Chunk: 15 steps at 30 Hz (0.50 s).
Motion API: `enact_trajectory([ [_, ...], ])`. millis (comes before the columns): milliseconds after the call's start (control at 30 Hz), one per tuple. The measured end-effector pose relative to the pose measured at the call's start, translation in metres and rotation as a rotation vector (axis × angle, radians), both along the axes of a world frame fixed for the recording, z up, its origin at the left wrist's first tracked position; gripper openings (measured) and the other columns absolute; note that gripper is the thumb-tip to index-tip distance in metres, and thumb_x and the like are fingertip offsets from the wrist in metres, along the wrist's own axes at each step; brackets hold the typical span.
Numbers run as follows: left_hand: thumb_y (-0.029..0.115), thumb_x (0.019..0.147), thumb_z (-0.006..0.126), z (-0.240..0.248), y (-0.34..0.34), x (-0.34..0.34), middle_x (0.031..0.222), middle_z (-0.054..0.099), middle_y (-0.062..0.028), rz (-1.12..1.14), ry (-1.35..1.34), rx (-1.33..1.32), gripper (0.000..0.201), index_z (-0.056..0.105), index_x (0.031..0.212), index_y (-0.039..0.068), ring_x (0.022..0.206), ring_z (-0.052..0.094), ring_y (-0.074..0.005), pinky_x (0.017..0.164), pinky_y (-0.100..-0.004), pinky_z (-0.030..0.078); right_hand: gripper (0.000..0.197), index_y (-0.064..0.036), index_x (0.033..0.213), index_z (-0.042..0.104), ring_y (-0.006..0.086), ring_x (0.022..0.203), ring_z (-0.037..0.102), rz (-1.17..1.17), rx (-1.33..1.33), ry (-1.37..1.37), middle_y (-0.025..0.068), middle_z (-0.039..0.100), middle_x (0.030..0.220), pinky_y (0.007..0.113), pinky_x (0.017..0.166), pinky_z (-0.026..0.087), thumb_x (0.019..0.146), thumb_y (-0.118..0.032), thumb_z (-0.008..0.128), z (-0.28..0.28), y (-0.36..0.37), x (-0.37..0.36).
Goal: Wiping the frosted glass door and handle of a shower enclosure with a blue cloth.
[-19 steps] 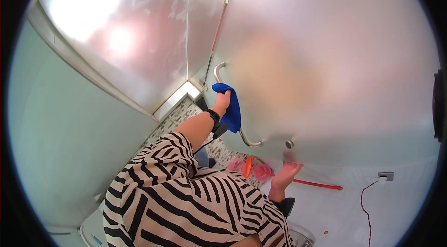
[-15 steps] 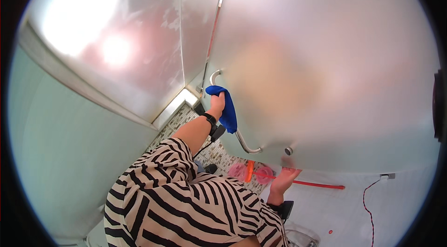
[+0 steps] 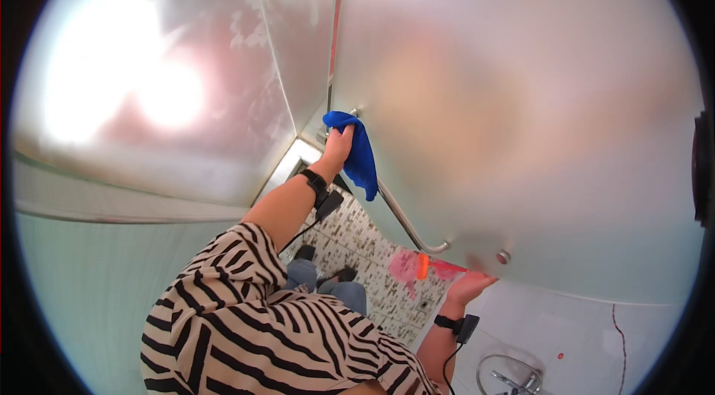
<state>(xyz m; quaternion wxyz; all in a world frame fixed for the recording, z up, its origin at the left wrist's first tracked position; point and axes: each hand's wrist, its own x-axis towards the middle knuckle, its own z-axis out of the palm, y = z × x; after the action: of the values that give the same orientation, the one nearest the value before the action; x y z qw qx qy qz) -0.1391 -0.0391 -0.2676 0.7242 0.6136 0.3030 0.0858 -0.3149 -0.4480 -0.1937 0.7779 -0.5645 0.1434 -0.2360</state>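
Note:
My left hand (image 3: 339, 147) is closed around a blue cloth (image 3: 362, 164), which wraps the upper part of a curved metal handle (image 3: 406, 220) on a frosted glass door (image 3: 581, 171). The cloth's loose end hangs down along the bar and hides part of it. Lower and to the right, my right hand (image 3: 469, 289) is at the door's bottom edge, fingers stretched toward the glass and holding nothing visible. Just above it a round metal knob (image 3: 503, 256) sits on the door.
Another frosted glass panel (image 3: 216, 37) stands at left, brightly lit. Beneath are mosaic floor tiles (image 3: 350, 223), with pink plastic things (image 3: 406, 264) and an orange piece (image 3: 423, 267). A metal shower fixture (image 3: 521, 380) and a dark red cord (image 3: 620, 343) appear at lower right.
My left hand and the cloth have slid up the handle toward its upper end, baring more of the lower bar. My right hand stays by the door edge. The view has shifted.

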Motion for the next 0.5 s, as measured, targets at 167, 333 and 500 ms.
enact_trajectory([
  [167, 0.036, 0.1, 0.047, -0.022, 0.011, 0.005, 0.092, 0.063, -0.008, -0.031, -0.138, -0.049, 0.032, 0.053, 0.114, 0.008, 0.081, 0.063, -0.019, 0.071, -0.0349, 0.053, 0.066, -0.003, 0.139, 0.042, 0.0276, 0.122, 0.047, -0.047, 0.196, -0.148, 0.012, 0.05, 0.136, 0.041, 0.107, 0.033, 0.101, -0.055, 0.027, -0.079, -0.009, 0.005],
  [333, 0.041, 0.102, 0.041, -0.035, 0.02, -0.005, 0.112, 0.058, -0.009, 0.002, -0.323, -0.107, 0.046, 0.049, 0.127, 0.003, 0.101, 0.055, -0.0177, 0.09, -0.0313, 0.045, 0.065, 0.0057, 0.131, 0.046, 0.0277, 0.119, 0.05, 0.026, -0.303, -0.09, 0.0157, 0.05, 0.134, 0.04, 0.106, 0.035, 0.103, -0.05, 0.03, -0.173, -0.046, 0.0],
  [500, 0.032, 0.102, 0.042, -0.062, 0.045, 0.032, 0.093, 0.058, -0.0068, 0.261, -0.757, 0.299, 0.035, 0.054, 0.109, 0.0, 0.085, 0.053, -0.0157, 0.079, -0.0317, 0.045, 0.06, 0.007, 0.13, 0.045, 0.026, 0.122, 0.048, -0.103, -0.277, -0.204, 0.0159, 0.049, 0.134, 0.04, 0.108, 0.033, 0.103, -0.045, 0.034, -0.186, -0.032, 0.015],
])
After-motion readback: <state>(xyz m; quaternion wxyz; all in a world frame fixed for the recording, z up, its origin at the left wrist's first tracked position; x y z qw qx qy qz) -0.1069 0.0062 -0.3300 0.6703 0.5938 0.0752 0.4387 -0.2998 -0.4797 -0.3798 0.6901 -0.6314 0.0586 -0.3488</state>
